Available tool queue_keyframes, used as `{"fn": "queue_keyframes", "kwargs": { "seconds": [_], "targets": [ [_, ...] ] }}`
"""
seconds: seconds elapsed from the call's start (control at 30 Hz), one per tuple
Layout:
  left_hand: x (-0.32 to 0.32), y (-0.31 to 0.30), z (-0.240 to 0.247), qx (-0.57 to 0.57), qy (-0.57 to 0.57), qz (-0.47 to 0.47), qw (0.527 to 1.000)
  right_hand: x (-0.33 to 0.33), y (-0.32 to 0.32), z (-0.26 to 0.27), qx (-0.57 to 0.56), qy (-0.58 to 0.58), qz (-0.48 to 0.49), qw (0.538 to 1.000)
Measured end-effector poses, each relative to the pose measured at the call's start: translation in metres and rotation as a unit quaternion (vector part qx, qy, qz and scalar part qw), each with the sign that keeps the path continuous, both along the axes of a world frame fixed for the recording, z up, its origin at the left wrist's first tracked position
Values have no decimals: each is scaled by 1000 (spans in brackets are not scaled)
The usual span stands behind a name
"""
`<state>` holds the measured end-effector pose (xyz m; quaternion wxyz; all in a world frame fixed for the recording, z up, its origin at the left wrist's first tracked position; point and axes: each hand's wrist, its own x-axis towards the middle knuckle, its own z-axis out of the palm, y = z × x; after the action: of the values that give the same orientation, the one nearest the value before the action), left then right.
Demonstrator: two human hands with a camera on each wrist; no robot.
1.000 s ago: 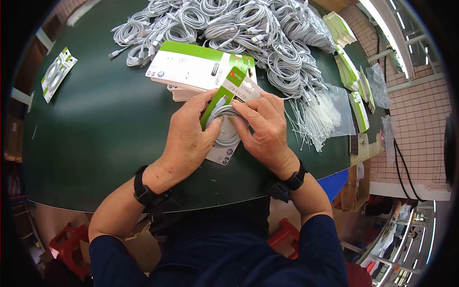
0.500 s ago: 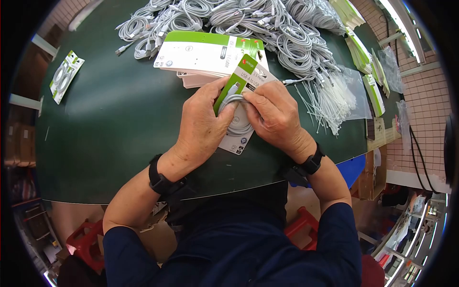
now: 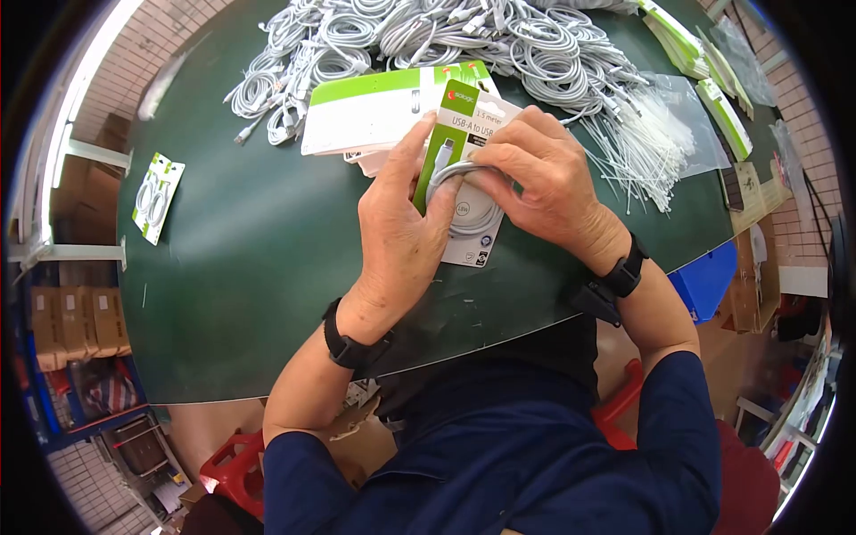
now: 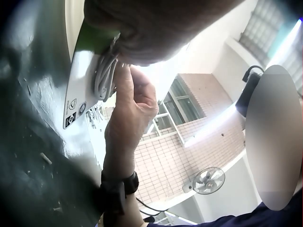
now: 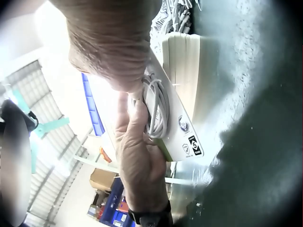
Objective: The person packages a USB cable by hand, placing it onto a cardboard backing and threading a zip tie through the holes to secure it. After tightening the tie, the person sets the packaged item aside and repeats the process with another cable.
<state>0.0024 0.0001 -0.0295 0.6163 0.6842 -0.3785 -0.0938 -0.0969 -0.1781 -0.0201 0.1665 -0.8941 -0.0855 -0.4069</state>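
A green and white card (image 3: 473, 251) with a coiled grey cable (image 3: 477, 223) on its front is held up over the table. The left hand (image 3: 397, 227) grips the card's left edge, its thumb lying on the coil. With thumb and index finger, the right hand (image 3: 548, 178) pinches the cable near the coil's top, below the plug (image 3: 443, 153). The left wrist view shows the coil (image 4: 105, 78) against the card (image 4: 78, 92); in the right wrist view a thin tie crosses the coil (image 5: 158, 106). What lies behind the card is hidden.
Behind the hands stands a stack of cards (image 3: 357, 120), with a large heap of grey cables (image 3: 446, 36) beyond. White zip ties (image 3: 646, 165) lie at the right, near packaged cards (image 3: 727, 120). One card with cable (image 3: 156, 201) lies far left.
The view has shifted, so the table scene appears further right and turned. Both hands still hold the card and cable; the right fingers now pinch the coil's top edge.
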Motion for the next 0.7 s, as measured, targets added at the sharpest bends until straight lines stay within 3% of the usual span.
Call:
{"fn": "queue_keyframes", "kwargs": {
  "seconds": [0.1, 0.43, 0.7],
  "targets": [
    [6, -2, -4, -28, -100, 0, 995, -3, -9, 5, 16, -26, -2, 1000],
    [2, -1, -3, -1, -122, 5, 992, -10, 17, 10, -71, 19, -96, 993],
    [-3, 0, -5, 22, -125, 16, 992, -7, 23, -10, 99, 33, -61, 993]
  ]
}}
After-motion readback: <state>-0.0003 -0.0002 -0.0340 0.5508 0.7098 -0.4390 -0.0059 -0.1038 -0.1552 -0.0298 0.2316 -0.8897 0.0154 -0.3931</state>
